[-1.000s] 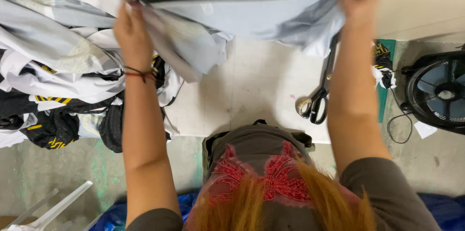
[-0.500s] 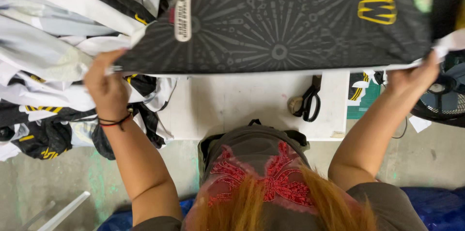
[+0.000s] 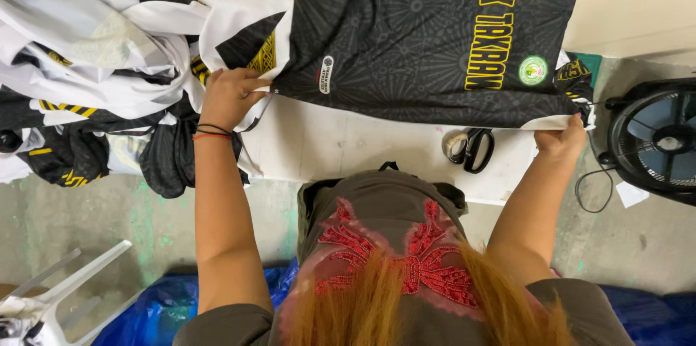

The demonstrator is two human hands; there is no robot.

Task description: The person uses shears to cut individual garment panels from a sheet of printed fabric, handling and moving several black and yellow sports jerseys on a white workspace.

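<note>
Black jersey [image 3: 420, 34] w/ yellow lettering now lies lower and flatter on the white table [image 3: 348, 150] vs half a sec ago. Left hand [image 3: 228, 96] fingers pinch its left hem corner, right hand [image 3: 560, 141] fingers clamp its right hem corner. Scissors [image 3: 470, 149] sit just below the jersey's hem; pile of white-black jerseys [image 3: 94, 70] left of it.

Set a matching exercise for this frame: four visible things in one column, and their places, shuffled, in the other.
Things:
1 black jersey
2 scissors
3 fan
4 white plastic chair

Places:
A floor, bottom left corner
B on the white table, near the right hand
C floor, far right
D spread out, held at its edge by both hands, left hand included

Pairs: 1-D, 2-B, 3-C, 4-A
</note>
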